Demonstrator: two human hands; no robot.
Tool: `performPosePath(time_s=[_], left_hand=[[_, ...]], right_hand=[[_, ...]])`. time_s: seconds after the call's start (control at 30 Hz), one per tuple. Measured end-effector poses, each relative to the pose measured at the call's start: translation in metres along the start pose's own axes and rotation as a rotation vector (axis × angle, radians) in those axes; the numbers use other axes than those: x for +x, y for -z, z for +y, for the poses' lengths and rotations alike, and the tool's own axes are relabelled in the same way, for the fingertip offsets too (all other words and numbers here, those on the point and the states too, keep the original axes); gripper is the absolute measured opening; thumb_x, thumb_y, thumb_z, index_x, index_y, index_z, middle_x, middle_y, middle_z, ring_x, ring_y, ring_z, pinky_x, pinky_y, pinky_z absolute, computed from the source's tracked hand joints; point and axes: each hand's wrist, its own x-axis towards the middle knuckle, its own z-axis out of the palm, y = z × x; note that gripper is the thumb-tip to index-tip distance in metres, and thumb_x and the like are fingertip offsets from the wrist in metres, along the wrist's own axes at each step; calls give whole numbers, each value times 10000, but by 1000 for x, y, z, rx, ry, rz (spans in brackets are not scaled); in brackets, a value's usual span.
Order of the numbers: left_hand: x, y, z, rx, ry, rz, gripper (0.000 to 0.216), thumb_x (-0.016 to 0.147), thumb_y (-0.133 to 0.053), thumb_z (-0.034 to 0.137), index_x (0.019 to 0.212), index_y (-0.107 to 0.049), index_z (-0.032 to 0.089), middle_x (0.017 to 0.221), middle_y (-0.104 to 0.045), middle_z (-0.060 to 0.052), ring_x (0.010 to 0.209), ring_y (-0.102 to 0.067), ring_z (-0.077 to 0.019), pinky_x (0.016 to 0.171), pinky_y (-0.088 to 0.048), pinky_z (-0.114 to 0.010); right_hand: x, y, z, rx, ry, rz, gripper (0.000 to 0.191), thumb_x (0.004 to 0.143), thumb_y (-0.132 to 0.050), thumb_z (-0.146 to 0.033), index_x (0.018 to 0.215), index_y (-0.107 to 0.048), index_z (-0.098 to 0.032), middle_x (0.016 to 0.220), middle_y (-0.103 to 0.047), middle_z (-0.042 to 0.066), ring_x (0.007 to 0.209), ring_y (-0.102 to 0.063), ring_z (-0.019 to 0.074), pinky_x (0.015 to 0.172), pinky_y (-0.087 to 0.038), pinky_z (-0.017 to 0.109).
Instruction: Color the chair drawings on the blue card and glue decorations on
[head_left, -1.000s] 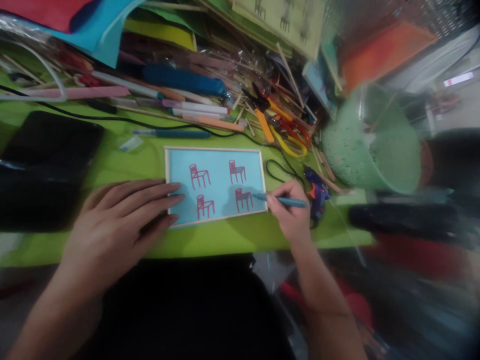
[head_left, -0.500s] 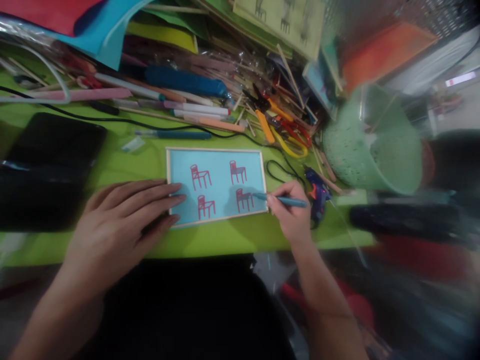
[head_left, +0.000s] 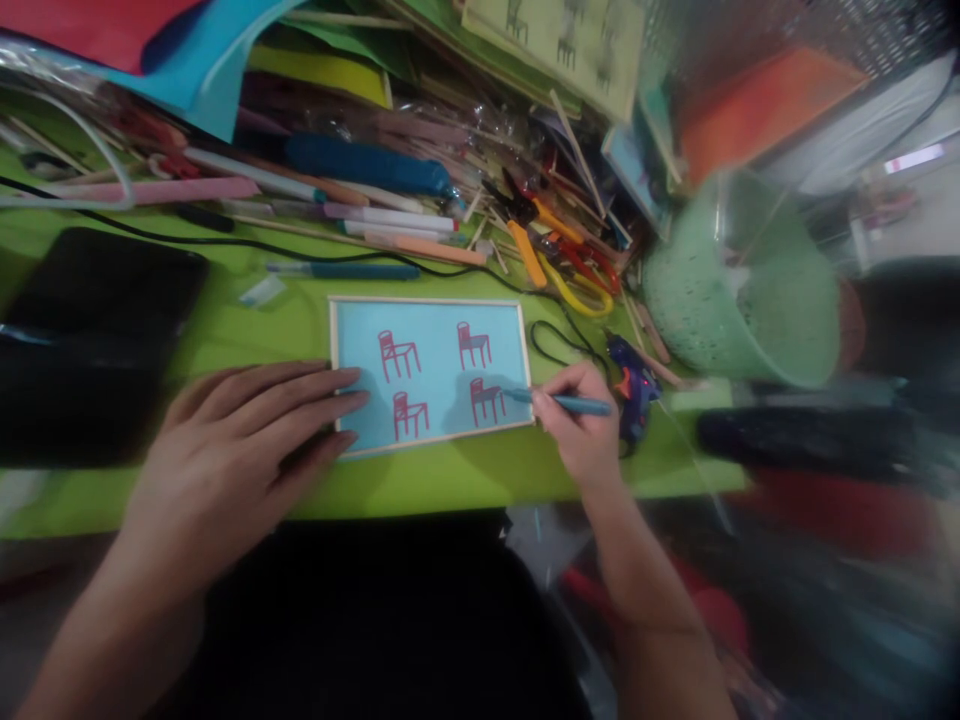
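A light blue card (head_left: 435,340) with a pale wooden border lies on the green table (head_left: 225,330); several red chair drawings are on it. My left hand (head_left: 247,440) lies flat with fingers stretched out, fingertips pressing the card's left edge. My right hand (head_left: 581,420) pinches a teal pen (head_left: 562,402), its tip touching the card beside the lower right chair drawing.
A black case (head_left: 82,340) sits at the left. Markers, sticks, pens and scissors (head_left: 570,265) are heaped along the back. A black cable (head_left: 555,345) and a blue glue gun (head_left: 634,385) lie right of the card. A green bucket (head_left: 742,280) stands at the right.
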Motion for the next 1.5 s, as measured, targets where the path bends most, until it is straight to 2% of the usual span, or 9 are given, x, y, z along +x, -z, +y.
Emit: performPosePath(time_s=[0.5, 0.87, 1.23, 1.5], left_hand=[[1, -1, 0, 0, -17, 6, 267, 982, -600, 251, 1235, -678, 288, 1290, -762, -44, 1194, -690, -306, 979, -478, -475], [-1, 0, 0, 1, 1, 2, 267, 987, -590, 255, 1234, -680, 303, 1293, -762, -36, 1202, -691, -312, 971, -483, -493], [0, 0, 0, 0, 1, -4, 271, 989, -588, 262, 1241, -673, 310, 1295, -762, -28, 1198, -695, -302, 972, -477, -476], [1, 0, 0, -1, -7, 3, 274, 988, -594, 255, 1245, -679, 291, 1292, -762, -37, 1202, -688, -300, 984, -472, -471]], right_hand=[[0, 0, 3, 34, -6, -8, 139, 895, -711, -280, 844, -590, -232, 676, -594, -56, 567, -524, 105, 572, -451, 282], [-1, 0, 2, 24, -2, -16, 145, 879, -723, -298, 839, -598, -236, 695, -617, -38, 635, -601, 134, 569, -475, 279], [1, 0, -5, -51, 22, -42, 121, 862, -721, -275, 829, -610, -241, 687, -608, -40, 602, -568, 122, 526, -438, 263], [0, 0, 0, -62, 17, -3, 138, 883, -722, -294, 842, -606, -231, 684, -596, -44, 583, -534, 106, 533, -428, 266]])
